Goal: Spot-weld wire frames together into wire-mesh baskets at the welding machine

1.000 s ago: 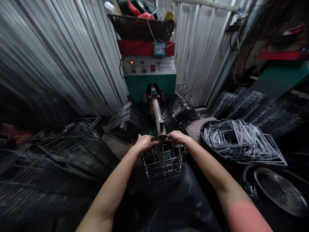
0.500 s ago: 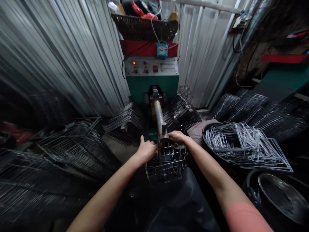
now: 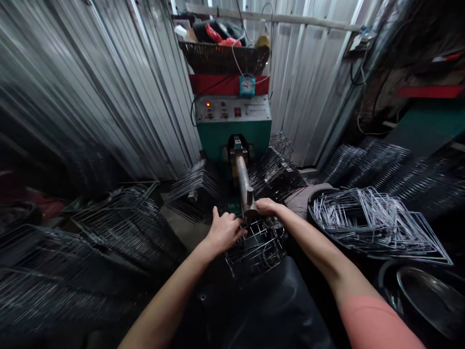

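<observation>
Two hands at a wire rack under the machine's metal arm, lower centre of frame.
From my remote seat, I saw the wire rack (image 3: 256,249) just below the tip of the metal arm (image 3: 244,177), above the dark apron (image 3: 276,305). My left hand (image 3: 225,230) was loosely spread, thumb raised, fingertips at the rack's upper left edge. My right hand (image 3: 268,207) was curled beside the arm's tip; I could not tell what it pinched. Wire frames (image 3: 381,223) filled a tub (image 3: 311,208) at right of frame.
</observation>
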